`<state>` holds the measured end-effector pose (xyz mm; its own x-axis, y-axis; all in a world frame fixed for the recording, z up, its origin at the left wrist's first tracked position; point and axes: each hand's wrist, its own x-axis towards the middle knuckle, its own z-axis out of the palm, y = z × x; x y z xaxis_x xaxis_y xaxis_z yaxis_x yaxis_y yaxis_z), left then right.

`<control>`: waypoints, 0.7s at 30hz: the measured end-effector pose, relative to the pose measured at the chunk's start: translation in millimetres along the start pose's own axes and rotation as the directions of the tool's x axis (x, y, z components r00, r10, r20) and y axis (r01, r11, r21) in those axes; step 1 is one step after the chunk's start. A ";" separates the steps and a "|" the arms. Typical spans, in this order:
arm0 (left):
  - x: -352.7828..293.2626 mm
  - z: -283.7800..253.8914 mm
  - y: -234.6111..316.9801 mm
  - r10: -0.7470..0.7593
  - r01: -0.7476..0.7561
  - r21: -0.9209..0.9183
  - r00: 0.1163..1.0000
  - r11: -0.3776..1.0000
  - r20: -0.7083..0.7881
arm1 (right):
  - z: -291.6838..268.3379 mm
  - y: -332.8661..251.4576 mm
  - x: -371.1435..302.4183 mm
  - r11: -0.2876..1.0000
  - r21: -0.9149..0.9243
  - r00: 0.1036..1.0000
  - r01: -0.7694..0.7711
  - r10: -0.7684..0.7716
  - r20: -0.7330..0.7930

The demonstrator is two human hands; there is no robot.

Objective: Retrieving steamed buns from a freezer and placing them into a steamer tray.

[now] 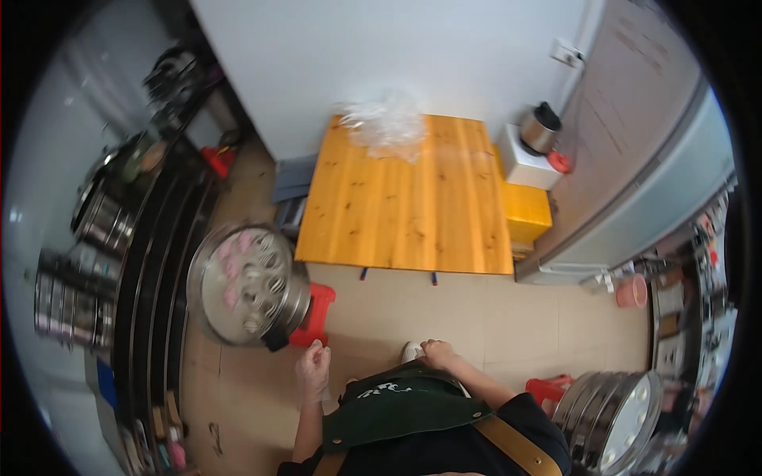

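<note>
My left hand (313, 366), in a clear plastic glove, is raised with its fingers curled closed; nothing shows in it. It is just below a red stool (321, 311) that stands beside a round metal steamer (295, 300). White and pink pieces, perhaps buns or dumplings, lie on the steamer's top, slightly blurred. In front of my green apron (397, 408), my right hand (436, 353) is curled into a loose fist, with nothing visible in it. Whether it wears a glove, I cannot tell.
Ahead is a wooden table (413, 214) with crumpled clear plastic (389, 127). A kettle (541, 128) sits on a white box at its right. Dark shelving (151, 293) runs along the left. More stacked steamers (591, 416) stand at lower right, near a tall fridge (627, 151).
</note>
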<state>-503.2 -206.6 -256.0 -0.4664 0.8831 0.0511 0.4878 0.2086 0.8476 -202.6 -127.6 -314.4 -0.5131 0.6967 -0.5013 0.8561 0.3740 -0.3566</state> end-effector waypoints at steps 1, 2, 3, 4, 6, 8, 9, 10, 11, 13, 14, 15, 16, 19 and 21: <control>-14.2 -11.8 -9.6 -0.025 0.026 0.004 0.999 1.000 -0.042 | 1.8 -9.0 4.5 0.999 -0.030 0.999 0.036 -0.036 0.005; -25.5 -24.1 -18.2 -0.112 0.107 -0.097 0.993 0.990 -0.048 | 3.4 -20.0 10.6 0.995 -0.074 0.997 0.063 -0.061 0.037; -37.2 -36.8 -25.9 -0.192 0.181 -0.197 0.980 0.964 -0.043 | 4.3 -30.9 15.9 0.993 -0.082 0.995 0.088 -0.085 0.045; -51.6 -51.0 -32.6 -0.200 0.185 -0.193 0.978 0.964 -0.064 | 4.7 -42.3 21.0 0.983 -0.136 0.991 0.121 -0.111 0.080; -87.9 -77.4 -52.6 -0.275 0.271 -0.086 0.960 0.959 -0.041 | 10.8 -69.2 30.4 0.966 -0.194 0.981 0.171 -0.148 0.129; -138.3 -83.6 -118.8 -0.431 0.326 -0.406 0.880 0.854 -0.200 | 15.8 -108.2 37.8 0.960 -0.187 0.974 0.208 -0.186 0.128; -144.9 -108.9 -100.3 -0.491 0.473 -0.169 0.868 0.865 -0.080 | 22.9 -124.4 41.0 0.960 -0.174 0.972 0.219 -0.199 0.127; -152.7 -136.9 -77.0 -0.566 0.563 0.091 0.824 0.822 0.013 | 31.6 -142.4 42.7 0.962 -0.169 0.973 0.213 -0.193 0.124; -172.2 -147.4 -99.7 -0.567 0.565 0.085 0.824 0.821 0.001 | 39.4 -164.8 44.4 0.948 -0.155 0.956 0.277 -0.255 0.148; -210.6 -158.4 -159.2 -0.642 0.657 0.027 0.744 0.754 -0.183 | 58.9 -192.8 46.2 0.941 -0.126 0.941 0.315 -0.292 0.171; -215.4 -167.1 -158.7 -0.646 0.660 0.026 0.741 0.750 -0.186 | 73.1 -207.0 46.5 0.923 -0.139 0.914 0.358 -0.316 0.256; -215.0 -176.8 -146.3 -0.713 0.708 -0.102 0.676 0.698 -0.188 | 82.6 -216.9 47.1 0.905 -0.148 0.880 0.399 -0.333 0.338; -215.8 -184.5 -141.6 -0.775 0.742 -0.226 0.606 0.632 -0.177 | 89.7 -222.0 48.0 0.906 -0.147 0.880 0.397 -0.331 0.341; -227.9 -198.8 -183.2 -0.789 0.662 -0.496 0.609 0.562 -0.082 | 93.5 -232.9 40.0 0.896 -0.097 0.845 0.434 -0.367 0.389; -225.8 -192.2 -181.8 -0.680 0.574 -0.404 0.706 0.712 -0.196 | 65.1 -236.5 34.0 0.904 -0.173 0.894 0.391 -0.328 0.306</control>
<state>-628.4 -524.8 -320.1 -0.8060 0.3991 -0.4371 -0.2184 0.4858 0.8463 -426.6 -232.2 -298.4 -0.7584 0.3126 -0.5720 0.5835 0.7165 -0.3822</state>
